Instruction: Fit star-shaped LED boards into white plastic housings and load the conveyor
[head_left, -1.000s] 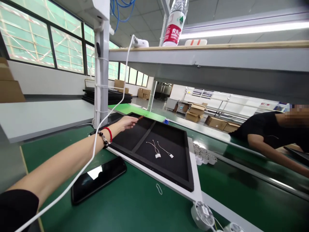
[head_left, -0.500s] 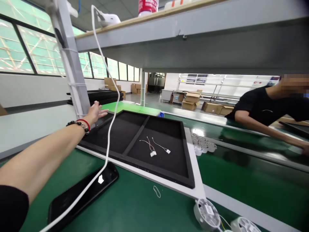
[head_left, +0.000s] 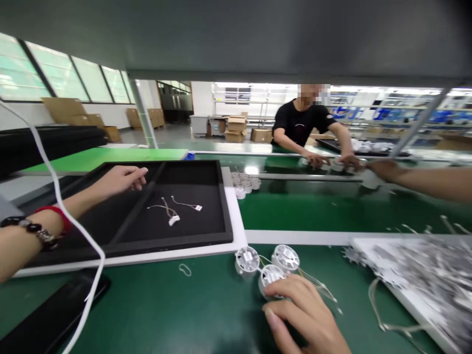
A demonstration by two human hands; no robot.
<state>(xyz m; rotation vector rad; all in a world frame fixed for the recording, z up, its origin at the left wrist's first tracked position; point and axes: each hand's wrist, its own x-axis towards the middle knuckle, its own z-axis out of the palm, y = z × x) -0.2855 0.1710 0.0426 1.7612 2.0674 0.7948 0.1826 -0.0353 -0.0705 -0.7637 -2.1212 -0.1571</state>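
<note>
Left hand (head_left: 125,179) has shifted from outside the black tray's far-left corner to above its left compartment; right hand (head_left: 300,307) has come into view. Left: fingers loosely bent, nothing visible in them; probably just kept clear of the tray (head_left: 177,242).

Right: fingers curved, thumb apart, over the nearest housing (head_left: 268,275), a round white piece just off the tray's near right corner. Cannot tell whether it grips; the curve seems to suit the round wall. Two other housings (head_left: 248,259) sit just beside it, one nearer the tray, one farther right. Spoked faces are up, presumably so their wires stay reachable.

Loose leads (head_left: 174,221) with white connectors lie inside the tray's right compartment; its raised rim likely stops them straying. Beneath the tray, a white board (head_left: 238,223), perhaps there to spare the worktop (head_left: 155,305) scuffs.
</note>
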